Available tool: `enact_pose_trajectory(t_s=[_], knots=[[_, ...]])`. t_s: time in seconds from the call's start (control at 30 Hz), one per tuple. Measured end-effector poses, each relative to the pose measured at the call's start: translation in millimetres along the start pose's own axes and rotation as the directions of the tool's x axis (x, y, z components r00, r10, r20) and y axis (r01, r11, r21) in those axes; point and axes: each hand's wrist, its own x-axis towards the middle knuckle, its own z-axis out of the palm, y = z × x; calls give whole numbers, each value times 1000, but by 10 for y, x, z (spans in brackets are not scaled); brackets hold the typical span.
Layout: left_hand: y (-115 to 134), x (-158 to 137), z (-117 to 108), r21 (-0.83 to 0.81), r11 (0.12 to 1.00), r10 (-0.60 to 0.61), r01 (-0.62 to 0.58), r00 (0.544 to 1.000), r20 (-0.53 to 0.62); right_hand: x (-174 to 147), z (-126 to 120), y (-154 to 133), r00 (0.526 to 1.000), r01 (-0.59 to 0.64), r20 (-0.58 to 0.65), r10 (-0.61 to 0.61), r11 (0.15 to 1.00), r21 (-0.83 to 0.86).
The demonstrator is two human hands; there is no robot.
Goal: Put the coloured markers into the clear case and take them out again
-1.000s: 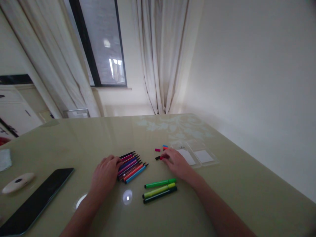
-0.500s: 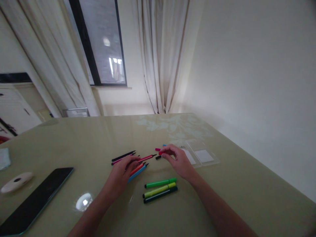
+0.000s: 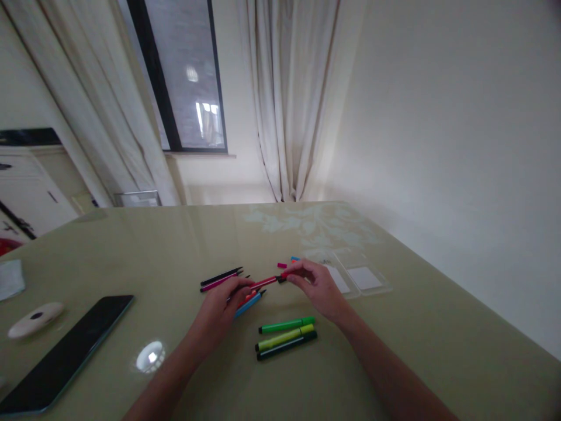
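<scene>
My left hand (image 3: pixel 223 301) is closed on a red marker (image 3: pixel 263 283), its bare dark tip pointing right. Between the thumb and finger of my right hand (image 3: pixel 313 283) is a small red cap (image 3: pixel 284 275), close to that tip; whether they touch I cannot tell. Under and beside my left hand lie a blue marker (image 3: pixel 249 304) and an orange-red one, partly hidden. Just beyond it are an uncapped black marker (image 3: pixel 221 276) and a magenta marker (image 3: pixel 217 285). A magenta cap (image 3: pixel 281 265) and a blue cap (image 3: pixel 295 258) lie past my right hand.
Nearer me lie three capped markers: green (image 3: pixel 287 325), yellow-green (image 3: pixel 284 338) and dark green (image 3: pixel 287 346). A clear plastic case (image 3: pixel 381 287) rests open behind my right hand. At left are a black tablet-like slab (image 3: pixel 70 356) and a whitish oval object (image 3: pixel 35 320).
My left hand has moved slightly right with the red marker, bringing its tip up to the red cap. My right hand has stayed nearly in place. The view has shifted slightly.
</scene>
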Motion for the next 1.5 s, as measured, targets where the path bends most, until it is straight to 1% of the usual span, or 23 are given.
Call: enact_pose_trajectory(t_s=[0.13, 0.27, 0.4, 0.5, 0.6, 0.63, 0.7, 0.77, 0.83, 0.9, 0.93, 0.97, 1.03, 1.17, 1.2, 1.27, 1.37, 1.43, 1.47, 1.5], knots=[[37, -11, 30, 4, 1000, 31, -31, 1000, 2, -15, 38, -23, 1000, 2, 26, 0, 998, -61], [46, -32, 47, 2, 999, 34, -34, 999, -11, -24, 50, 2, 999, -44, 17, 45, 999, -18], [35, -52, 32, -17, 998, 68, -69, 997, -29, -35, 70, -11, 999, -51, 10, 51, 999, -5], [59, -57, 21, -24, 997, 67, -69, 997, -49, -38, 69, -61, 998, -59, 28, 59, 998, 11], [120, -78, 75, 3, 999, 40, -40, 999, -2, -20, 27, -106, 998, -49, 45, 50, 998, -31], [141, -92, 114, 22, 999, 34, -34, 999, 22, -9, 4, -110, 999, -43, 30, 45, 998, -41], [174, -130, 213, 69, 997, 33, -37, 997, 64, 16, -52, -88, 998, -43, -40, 41, 997, -61], [185, -171, 315, 114, 992, 42, -53, 994, 100, 38, -113, -24, 991, -58, -126, 38, 985, -159], [176, -204, 388, 133, 988, 61, -77, 991, 123, 52, -164, 71, 986, -72, -165, 11, 928, -366], [162, -223, 424, 133, 986, 84, -104, 985, 150, 56, -187, 166, 991, -71, -136, -7, 824, -562], [157, -230, 430, 131, 985, 91, -113, 982, 166, 55, -187, 203, 994, -69, -107, 1, 776, -627], [156, -235, 434, 130, 985, 93, -118, 979, 183, 52, -179, 230, 997, -68, -81, 19, 737, -673], [163, -245, 441, 124, 985, 90, -119, 972, 217, 43, -149, 249, 998, -68, -43, 54, 688, -723], [185, -252, 463, 111, 987, 83, -113, 966, 243, 24, -102, 217, 997, -73, -28, 79, 658, -750], [179, -242, 455, 117, 987, 84, -112, 970, 226, 21, -100, 211, 997, -72, -27, 78, 655, -752], [139, -203, 394, 150, 984, 78, -101, 985, 154, 19, -104, 211, 997, -68, -25, 74, 646, -760], [4, -112, 188, 263, 965, 25, -23, 1000, -6, 23, -116, 226, 997, -61, -15, 77, 639, -767], [-113, -58, 22, 390, 918, -32, 75, 993, -117, 28, -121, 232, 996, -52, 3, 84, 637, -769], [-169, -39, -50, 454, 882, -60, 122, 987, -149, 30, -123, 233, 996, -45, 13, 86, 637, -770], [-219, -27, -110, 510, 847, -84, 151, 985, -153, 32, -125, 233, 996, -40, 20, 88, 635, -772]])
